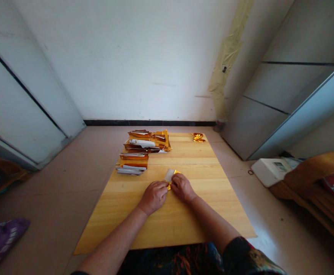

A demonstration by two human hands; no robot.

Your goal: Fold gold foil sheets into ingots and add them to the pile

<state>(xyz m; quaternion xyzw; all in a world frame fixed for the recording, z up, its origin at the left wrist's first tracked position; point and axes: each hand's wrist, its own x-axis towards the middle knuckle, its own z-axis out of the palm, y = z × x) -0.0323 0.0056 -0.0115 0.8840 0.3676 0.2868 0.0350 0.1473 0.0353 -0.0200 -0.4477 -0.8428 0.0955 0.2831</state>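
Note:
A small sheet of gold foil paper (169,175), whitish on one side, lies at the middle of the wooden table (184,225). My left hand (154,195) has its fingers closed on the sheet's near left edge. Pressed together on its right side are the fingers of my right hand (183,187), with gold showing above and below them. Both hands rest low, close to the tabletop, and cover much of the sheet. Farther off to the left stand rows of folded gold paper pieces (134,159) with white edges.
Crumpled gold foil (198,137) lies at the table's far right corner. A white wall (144,68) rises beyond the table. To the right are a grey refrigerator (270,95), a white box (265,172) and a wooden seat (312,183). A purple bag (5,242) sits at lower left.

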